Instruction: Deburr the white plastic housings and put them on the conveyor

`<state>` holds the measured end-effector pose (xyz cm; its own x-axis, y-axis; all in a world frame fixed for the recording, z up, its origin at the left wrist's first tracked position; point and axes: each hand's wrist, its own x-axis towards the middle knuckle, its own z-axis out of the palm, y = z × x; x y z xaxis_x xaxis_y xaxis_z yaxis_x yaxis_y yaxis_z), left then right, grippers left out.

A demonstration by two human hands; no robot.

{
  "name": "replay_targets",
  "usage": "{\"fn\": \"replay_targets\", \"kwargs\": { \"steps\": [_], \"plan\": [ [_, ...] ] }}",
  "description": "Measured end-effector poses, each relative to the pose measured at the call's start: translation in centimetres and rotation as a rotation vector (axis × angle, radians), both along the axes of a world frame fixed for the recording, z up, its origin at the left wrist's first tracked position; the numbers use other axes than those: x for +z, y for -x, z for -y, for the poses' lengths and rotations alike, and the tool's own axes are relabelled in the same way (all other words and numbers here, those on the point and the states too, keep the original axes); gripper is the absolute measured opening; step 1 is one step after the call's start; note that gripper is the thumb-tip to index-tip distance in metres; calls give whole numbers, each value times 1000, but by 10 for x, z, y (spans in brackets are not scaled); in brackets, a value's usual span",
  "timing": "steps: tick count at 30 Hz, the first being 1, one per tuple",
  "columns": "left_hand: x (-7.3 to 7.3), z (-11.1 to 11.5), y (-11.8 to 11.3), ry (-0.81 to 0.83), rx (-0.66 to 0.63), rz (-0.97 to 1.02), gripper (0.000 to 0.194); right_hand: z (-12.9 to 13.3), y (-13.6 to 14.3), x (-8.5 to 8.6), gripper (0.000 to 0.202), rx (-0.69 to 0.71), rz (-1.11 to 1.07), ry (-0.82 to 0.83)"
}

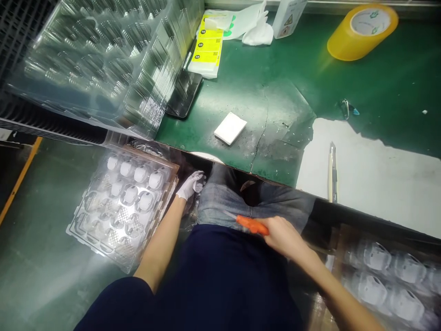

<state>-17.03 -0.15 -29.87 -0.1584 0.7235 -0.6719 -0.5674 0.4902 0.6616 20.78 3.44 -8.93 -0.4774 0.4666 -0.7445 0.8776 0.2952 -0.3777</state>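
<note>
My right hand (280, 232), bare, is closed around the orange handle of a thin-bladed tool (251, 224). Its narrow metal end points left above my lap; whether it is a screwdriver or a blade is unclear. My left hand (189, 185), in a white glove, is low beside my left thigh, below the bench edge. Its fingers curl around a small pale, partly see-through part (199, 184), which is mostly hidden. Left of that hand lies a clear blister tray (99, 239) with white rounded parts (140, 174) in several of its pockets.
The green bench (292, 69) carries stacked clear trays (138, 105), a black phone (186, 94), yellow labels (208, 46), a white block (230, 128), a yellow tape roll (347, 43) and a utility knife (332, 172) on paper (386, 179). Another filled tray (389, 285) sits low right.
</note>
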Motion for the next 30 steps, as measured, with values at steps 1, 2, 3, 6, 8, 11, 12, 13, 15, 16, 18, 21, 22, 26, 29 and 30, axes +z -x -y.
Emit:
{"fn": "replay_targets", "kwargs": {
  "steps": [1,2,3,6,8,11,12,13,15,16,18,21,22,26,29,30],
  "plan": [
    [0,0,-1,2,-10,-3,25,0,0,2,55,-14,-9,15],
    [-1,1,-1,6,-22,-7,24,-1,0,4,57,-29,-15,18],
    [-1,1,-3,11,-35,-10,24,-1,-1,6,58,-44,-17,11],
    [-4,0,-8,19,-63,-20,22,-2,-4,9,56,-58,-18,0],
    [-5,0,-12,23,-72,-25,20,-2,-7,9,52,-56,-19,9],
    [-5,0,-16,36,-62,-25,19,-3,-13,10,50,-66,-12,11],
    [-4,0,-16,41,-50,-21,19,-3,-15,10,51,-66,-16,15],
    [-4,1,-17,45,-35,-15,20,-3,-17,11,51,-66,-21,18],
    [-2,1,-17,58,-3,7,21,-3,-21,12,49,-75,-26,15],
    [-2,2,-17,68,10,21,21,-3,-22,12,47,-80,-24,11],
    [0,1,-16,93,39,53,20,-3,-23,14,43,-84,-17,16],
    [4,-1,-11,125,99,95,22,-2,-22,18,41,-99,-2,40],
    [6,-3,-10,128,122,103,23,-2,-21,18,42,-109,3,49],
    [12,-8,-9,116,207,69,25,0,-19,18,47,-139,-27,45],
    [17,-13,-16,72,262,-35,28,2,-21,16,50,-155,-76,37],
    [18,-14,-18,49,278,-83,29,2,-22,16,50,-159,-89,47]
  ]
}}
